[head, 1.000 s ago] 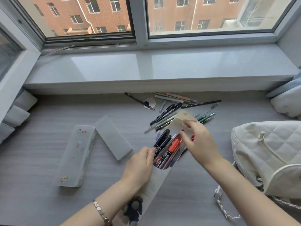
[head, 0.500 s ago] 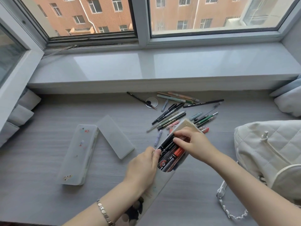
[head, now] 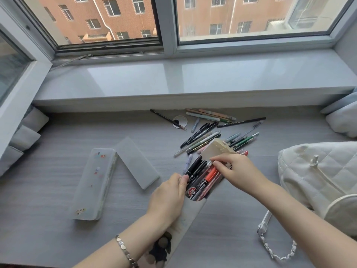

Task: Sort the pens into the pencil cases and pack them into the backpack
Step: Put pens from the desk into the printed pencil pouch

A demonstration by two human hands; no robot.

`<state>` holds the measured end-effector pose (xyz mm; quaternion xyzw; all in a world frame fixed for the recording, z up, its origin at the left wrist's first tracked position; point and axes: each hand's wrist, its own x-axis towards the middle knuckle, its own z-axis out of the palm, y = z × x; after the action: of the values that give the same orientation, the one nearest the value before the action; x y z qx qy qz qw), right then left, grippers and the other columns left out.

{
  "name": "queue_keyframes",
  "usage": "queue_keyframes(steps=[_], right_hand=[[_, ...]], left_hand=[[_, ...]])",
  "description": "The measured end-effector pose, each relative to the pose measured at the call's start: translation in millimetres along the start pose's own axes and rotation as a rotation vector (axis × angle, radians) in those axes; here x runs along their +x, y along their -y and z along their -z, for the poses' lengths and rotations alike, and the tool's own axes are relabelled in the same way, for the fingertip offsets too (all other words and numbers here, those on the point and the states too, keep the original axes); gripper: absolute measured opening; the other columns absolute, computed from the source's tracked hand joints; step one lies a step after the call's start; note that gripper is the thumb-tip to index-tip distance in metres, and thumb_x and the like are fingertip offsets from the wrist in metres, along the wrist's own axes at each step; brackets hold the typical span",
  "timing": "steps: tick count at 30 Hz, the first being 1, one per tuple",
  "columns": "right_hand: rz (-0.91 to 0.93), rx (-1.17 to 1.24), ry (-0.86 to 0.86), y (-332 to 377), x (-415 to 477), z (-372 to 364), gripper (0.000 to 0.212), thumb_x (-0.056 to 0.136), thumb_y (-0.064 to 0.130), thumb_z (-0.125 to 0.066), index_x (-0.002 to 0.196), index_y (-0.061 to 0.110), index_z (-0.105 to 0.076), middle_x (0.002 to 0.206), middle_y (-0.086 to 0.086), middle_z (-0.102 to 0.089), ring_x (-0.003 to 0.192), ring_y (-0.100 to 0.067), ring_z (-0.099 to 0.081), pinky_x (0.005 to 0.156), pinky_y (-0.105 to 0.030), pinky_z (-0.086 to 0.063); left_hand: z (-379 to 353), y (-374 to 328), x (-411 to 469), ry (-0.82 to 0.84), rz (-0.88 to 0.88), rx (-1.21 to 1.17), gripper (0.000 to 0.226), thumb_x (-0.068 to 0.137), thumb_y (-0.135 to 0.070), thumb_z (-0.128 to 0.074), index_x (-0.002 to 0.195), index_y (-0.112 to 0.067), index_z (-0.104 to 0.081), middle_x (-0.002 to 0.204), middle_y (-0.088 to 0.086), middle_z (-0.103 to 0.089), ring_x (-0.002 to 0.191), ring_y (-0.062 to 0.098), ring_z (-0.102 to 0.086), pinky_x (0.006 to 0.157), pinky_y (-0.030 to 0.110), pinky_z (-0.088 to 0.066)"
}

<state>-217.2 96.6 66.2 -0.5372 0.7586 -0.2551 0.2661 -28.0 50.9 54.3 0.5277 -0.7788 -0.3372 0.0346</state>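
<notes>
A long pale pouch-style pencil case (head: 190, 215) lies diagonally on the grey surface, its flap (head: 216, 149) folded back. Black, orange and red pens (head: 201, 176) fill its open mouth. My left hand (head: 168, 198) grips the case's left edge near the mouth. My right hand (head: 237, 169) reaches into the mouth with its fingertips pinched on the pens at the flap's base. A loose pile of pens (head: 210, 132) lies just beyond the case. The white quilted backpack (head: 318, 176) sits at the right.
A frosted hard pencil case (head: 92, 182) with small stickers lies at left, with a plain frosted box (head: 137, 159) beside it. A low windowsill (head: 173, 82) runs along the back. The backpack's chain strap (head: 276, 250) trails at lower right. Cushions (head: 342, 120) sit at far right.
My right hand has come down from the flap's tip to the pens at the mouth of the case. My left hand keeps its hold on the case's edge.
</notes>
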Motion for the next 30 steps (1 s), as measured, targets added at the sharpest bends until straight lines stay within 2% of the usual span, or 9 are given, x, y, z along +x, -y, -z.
queue_keyframes(steps=[3, 5, 11, 14, 18, 20, 22, 25, 30], right_hand=[[-0.045, -0.177, 0.044, 2, 1, 1, 0.032, 0.095, 0.029, -0.045, 0.125, 0.022, -0.055, 0.116, 0.002, -0.066, 0.110, -0.016, -0.055, 0.093, -0.027, -0.040], [-0.078, -0.261, 0.073, 1, 2, 2, 0.033, 0.095, 0.032, -0.044, 0.125, 0.024, -0.054, 0.115, 0.002, -0.066, 0.111, -0.019, -0.055, 0.099, -0.033, -0.037], [-0.134, -0.012, 0.114, 0, -2, -3, 0.032, 0.092, 0.024, -0.050, 0.123, 0.015, -0.057, 0.118, 0.001, -0.063, 0.097, -0.006, -0.051, 0.085, -0.016, -0.037], [-0.159, 0.077, 0.125, -4, -5, -4, 0.034, 0.090, 0.025, -0.056, 0.123, 0.015, -0.056, 0.112, 0.001, -0.062, 0.095, -0.004, -0.052, 0.087, -0.017, -0.041], [-0.079, 0.247, -0.265, -12, -9, -7, 0.030, 0.080, 0.015, -0.069, 0.109, 0.016, -0.059, 0.095, 0.006, -0.059, 0.086, -0.008, -0.058, 0.086, -0.031, -0.051], [-0.144, 0.349, -0.339, -14, -7, -10, 0.051, 0.075, 0.016, -0.074, 0.119, 0.017, -0.049, 0.105, 0.001, -0.049, 0.094, -0.015, -0.053, 0.083, -0.026, -0.049], [-0.292, 0.607, -0.252, -12, -5, -15, 0.081, 0.073, 0.015, -0.076, 0.138, 0.019, -0.028, 0.117, -0.004, -0.043, 0.105, -0.017, -0.050, 0.085, -0.023, -0.045], [-0.470, 0.995, -0.120, -9, -6, -28, 0.105, 0.067, 0.021, -0.080, 0.145, 0.022, -0.010, 0.126, -0.005, -0.048, 0.112, -0.021, -0.054, 0.097, -0.035, -0.042], [-0.493, 1.330, 0.059, 8, -10, -48, 0.052, 0.070, 0.018, -0.066, 0.118, 0.000, -0.054, 0.105, -0.018, -0.066, 0.086, -0.027, -0.066, 0.073, -0.037, -0.056]], left_hand=[[-1, 0, 3, 0.015, 0.008, 0.030, 0.040, 0.098, -0.045, -0.026, 0.088, -0.015, -0.049, 0.091, 0.009, -0.066, 0.091, 0.033, -0.058, 0.076, 0.038, -0.046], [-1, -1, 5, 0.017, 0.004, 0.046, 0.038, 0.098, -0.045, -0.026, 0.085, -0.017, -0.047, 0.089, 0.008, -0.065, 0.091, 0.032, -0.058, 0.073, 0.036, -0.043], [1, 2, 6, -0.004, 0.001, 0.041, 0.039, 0.099, -0.044, -0.026, 0.085, -0.015, -0.047, 0.083, 0.005, -0.062, 0.087, 0.029, -0.058, 0.070, 0.034, -0.039], [1, 7, 6, 0.012, 0.030, -0.001, 0.041, 0.099, -0.043, -0.028, 0.085, -0.012, -0.050, 0.083, 0.006, -0.063, 0.086, 0.029, -0.057, 0.075, 0.037, -0.042], [0, 16, 9, 0.060, 0.070, -0.156, 0.040, 0.099, -0.040, -0.031, 0.068, -0.016, -0.040, 0.068, -0.002, -0.051, 0.074, 0.021, -0.049, 0.075, 0.037, -0.042], [0, 17, 9, 0.069, 0.054, -0.175, 0.041, 0.099, -0.039, -0.032, 0.069, -0.014, -0.042, 0.069, -0.001, -0.052, 0.073, 0.020, -0.047, 0.076, 0.037, -0.042], [-1, 18, 9, 0.061, 0.058, -0.204, 0.042, 0.099, -0.038, -0.031, 0.076, -0.008, -0.049, 0.075, 0.005, -0.058, 0.078, 0.022, -0.052, 0.079, 0.038, -0.043], [-2, 17, 8, 0.040, 0.062, -0.252, 0.044, 0.099, -0.038, -0.030, 0.087, -0.006, -0.057, 0.088, 0.008, -0.066, 0.091, 0.024, -0.058, 0.085, 0.039, -0.043], [1, 7, 4, 0.087, 0.027, -0.246, 0.039, 0.098, -0.039, -0.031, 0.091, -0.012, -0.057, 0.092, 0.004, -0.067, 0.096, 0.025, -0.058, 0.087, 0.038, -0.045]])
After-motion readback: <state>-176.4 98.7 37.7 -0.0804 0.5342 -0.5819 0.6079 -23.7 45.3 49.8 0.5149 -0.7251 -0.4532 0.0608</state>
